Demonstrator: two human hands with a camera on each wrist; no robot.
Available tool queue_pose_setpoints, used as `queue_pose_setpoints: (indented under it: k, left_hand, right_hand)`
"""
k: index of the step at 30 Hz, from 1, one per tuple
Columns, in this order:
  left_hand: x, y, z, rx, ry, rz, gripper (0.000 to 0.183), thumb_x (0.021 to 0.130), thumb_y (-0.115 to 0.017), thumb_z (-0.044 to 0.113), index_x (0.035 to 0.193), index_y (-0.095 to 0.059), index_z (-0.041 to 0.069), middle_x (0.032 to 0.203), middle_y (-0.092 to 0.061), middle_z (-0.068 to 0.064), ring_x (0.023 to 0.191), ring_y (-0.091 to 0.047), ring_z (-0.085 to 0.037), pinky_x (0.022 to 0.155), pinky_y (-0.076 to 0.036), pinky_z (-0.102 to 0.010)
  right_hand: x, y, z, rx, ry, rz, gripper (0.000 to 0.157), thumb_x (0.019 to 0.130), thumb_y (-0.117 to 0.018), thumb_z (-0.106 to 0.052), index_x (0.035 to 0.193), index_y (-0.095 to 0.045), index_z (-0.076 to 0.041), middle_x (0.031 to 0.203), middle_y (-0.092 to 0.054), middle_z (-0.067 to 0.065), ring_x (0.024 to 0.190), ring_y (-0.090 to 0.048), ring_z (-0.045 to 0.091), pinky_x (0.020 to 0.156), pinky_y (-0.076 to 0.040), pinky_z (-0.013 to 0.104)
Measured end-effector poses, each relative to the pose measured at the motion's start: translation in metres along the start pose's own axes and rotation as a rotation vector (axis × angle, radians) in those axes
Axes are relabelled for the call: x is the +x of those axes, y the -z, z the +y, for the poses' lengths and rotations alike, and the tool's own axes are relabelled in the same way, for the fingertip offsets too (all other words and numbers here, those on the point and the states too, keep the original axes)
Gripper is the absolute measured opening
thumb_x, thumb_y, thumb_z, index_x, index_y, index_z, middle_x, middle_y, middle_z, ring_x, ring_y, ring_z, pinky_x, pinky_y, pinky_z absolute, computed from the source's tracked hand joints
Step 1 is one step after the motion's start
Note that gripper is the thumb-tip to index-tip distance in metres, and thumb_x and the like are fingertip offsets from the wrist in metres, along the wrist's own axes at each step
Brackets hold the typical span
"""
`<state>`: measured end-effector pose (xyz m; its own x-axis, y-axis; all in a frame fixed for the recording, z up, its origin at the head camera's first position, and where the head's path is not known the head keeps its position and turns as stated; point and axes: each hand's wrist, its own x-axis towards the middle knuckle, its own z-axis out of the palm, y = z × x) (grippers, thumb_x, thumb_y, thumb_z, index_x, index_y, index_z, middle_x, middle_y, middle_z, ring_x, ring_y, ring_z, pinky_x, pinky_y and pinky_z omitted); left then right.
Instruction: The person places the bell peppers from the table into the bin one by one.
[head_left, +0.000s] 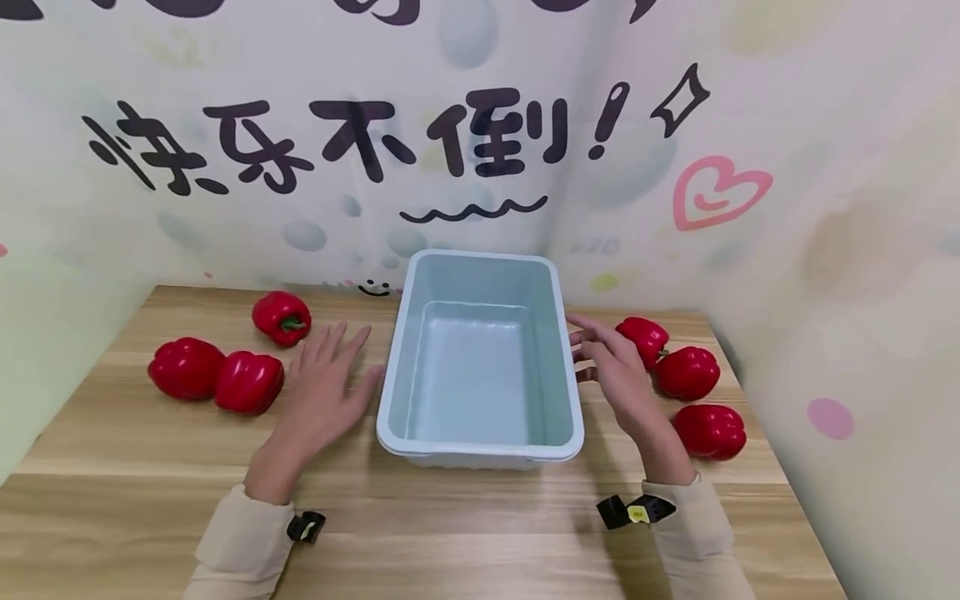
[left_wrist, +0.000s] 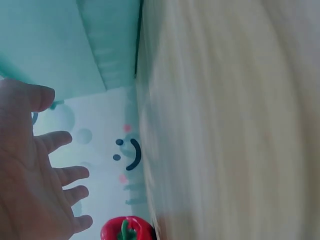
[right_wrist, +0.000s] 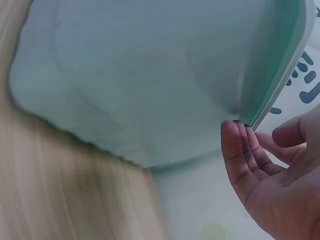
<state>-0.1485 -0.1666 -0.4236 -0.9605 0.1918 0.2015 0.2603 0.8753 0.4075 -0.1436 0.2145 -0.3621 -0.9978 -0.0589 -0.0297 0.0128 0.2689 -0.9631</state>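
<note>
A pale blue plastic bin [head_left: 477, 383] stands on the wooden table between my hands, with nothing inside. My left hand [head_left: 326, 392] is spread at its left side, thumb tip close to the wall and fingers pointing away from me. On the bin's other side is my right hand [head_left: 618, 371], its fingers loosely bent. In the right wrist view those fingertips [right_wrist: 231, 131] come right up under the bin's rim [right_wrist: 285, 82]. Neither hand holds anything. Red bell peppers lie outside both hands, one of them [head_left: 249, 382] just left of my left hand.
Two more red peppers, one with its green stem showing [head_left: 281, 318] and one further left [head_left: 186, 369], lie on the left. Three others [head_left: 643, 340] [head_left: 687, 373] [head_left: 709, 432] lie on the right. A printed cloth wall [head_left: 480, 225] rises behind the table [head_left: 420, 542].
</note>
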Motion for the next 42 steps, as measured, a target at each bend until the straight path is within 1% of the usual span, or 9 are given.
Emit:
queue_pose_setpoints:
  k: [4, 9, 13, 18, 23, 30, 37, 39, 42]
  left_hand:
    - [-0.001, 0.004, -0.001, -0.021, -0.032, 0.031, 0.064, 0.094, -0.046, 0.05, 0.15, -0.032, 0.022, 0.154, -0.026, -0.019, 0.144, -0.015, -0.039, 0.113, -0.012, -0.062]
    - [-0.002, 0.007, -0.004, -0.047, -0.074, 0.069, 0.063, 0.093, -0.052, 0.046, 0.148, -0.035, 0.021, 0.152, -0.031, -0.017, 0.142, -0.022, -0.038, 0.113, -0.017, -0.061]
    - [-0.008, 0.011, -0.012, -0.057, -0.1, 0.107, 0.063, 0.09, -0.057, 0.041, 0.146, -0.04, 0.019, 0.152, -0.033, -0.015, 0.14, -0.026, -0.037, 0.11, -0.021, -0.064]
    - [-0.023, 0.016, -0.024, -0.057, -0.117, 0.19, 0.066, 0.085, -0.064, 0.035, 0.145, -0.041, 0.022, 0.148, -0.038, -0.015, 0.136, -0.033, -0.036, 0.105, -0.026, -0.065]
    - [-0.039, 0.028, -0.034, -0.084, -0.069, 0.258, 0.072, 0.08, -0.069, 0.03, 0.145, -0.041, 0.025, 0.145, -0.04, -0.018, 0.128, -0.038, -0.041, 0.099, -0.029, -0.069]
    - [-0.063, 0.046, -0.043, -0.111, 0.009, 0.279, 0.076, 0.076, -0.075, 0.029, 0.144, -0.042, 0.022, 0.143, -0.041, -0.017, 0.129, -0.036, -0.038, 0.098, -0.03, -0.07]
    - [-0.09, 0.051, -0.051, -0.192, 0.098, 0.261, 0.083, 0.075, -0.078, 0.024, 0.146, -0.037, 0.019, 0.143, -0.038, -0.018, 0.129, -0.035, -0.037, 0.085, -0.039, -0.071]
    - [-0.095, 0.051, -0.053, -0.204, 0.099, 0.266, 0.083, 0.075, -0.079, 0.023, 0.147, -0.036, 0.019, 0.144, -0.037, -0.017, 0.129, -0.035, -0.037, 0.087, -0.038, -0.071]
    - [-0.098, 0.052, -0.056, -0.234, 0.078, 0.284, 0.082, 0.076, -0.078, 0.021, 0.147, -0.037, 0.019, 0.145, -0.038, -0.016, 0.129, -0.035, -0.037, 0.096, -0.035, -0.068]
  right_hand:
    - [-0.002, 0.006, -0.007, 0.039, -0.042, -0.02, 0.04, 0.101, -0.039, -0.022, 0.141, -0.047, -0.021, 0.119, -0.057, 0.014, 0.097, -0.061, 0.03, 0.074, -0.057, 0.036]
    - [-0.002, 0.013, -0.009, -0.033, -0.067, -0.048, 0.05, 0.096, -0.055, -0.032, 0.144, -0.042, -0.025, 0.12, -0.055, 0.014, 0.096, -0.062, 0.028, 0.071, -0.058, 0.038]
    - [0.0, 0.015, -0.008, -0.09, -0.065, -0.078, 0.063, 0.091, -0.064, -0.03, 0.147, -0.035, -0.027, 0.117, -0.053, 0.014, 0.095, -0.064, 0.031, 0.067, -0.059, 0.04]
    - [0.002, 0.018, -0.009, -0.079, -0.087, -0.13, 0.069, 0.089, -0.066, -0.025, 0.149, -0.031, -0.028, 0.118, -0.053, 0.015, 0.096, -0.063, 0.033, 0.066, -0.058, 0.042]
    - [0.004, 0.018, -0.013, -0.071, -0.088, -0.164, 0.071, 0.089, -0.066, -0.024, 0.15, -0.03, -0.028, 0.12, -0.053, 0.014, 0.098, -0.061, 0.034, 0.067, -0.059, 0.043]
    - [0.004, 0.014, -0.018, -0.086, -0.086, -0.17, 0.071, 0.09, -0.066, -0.022, 0.15, -0.029, -0.027, 0.121, -0.053, 0.014, 0.099, -0.06, 0.034, 0.067, -0.059, 0.043]
    - [0.006, 0.009, -0.021, -0.105, -0.088, -0.186, 0.072, 0.089, -0.066, -0.023, 0.15, -0.028, -0.027, 0.12, -0.054, 0.014, 0.097, -0.062, 0.034, 0.067, -0.059, 0.043]
    - [0.006, 0.007, -0.021, -0.111, -0.09, -0.183, 0.072, 0.089, -0.067, -0.023, 0.15, -0.029, -0.027, 0.12, -0.054, 0.014, 0.097, -0.062, 0.034, 0.067, -0.059, 0.043]
    - [0.006, 0.006, -0.023, -0.128, -0.087, -0.176, 0.072, 0.089, -0.066, -0.023, 0.15, -0.029, -0.028, 0.122, -0.054, 0.012, 0.099, -0.062, 0.033, 0.066, -0.059, 0.042]
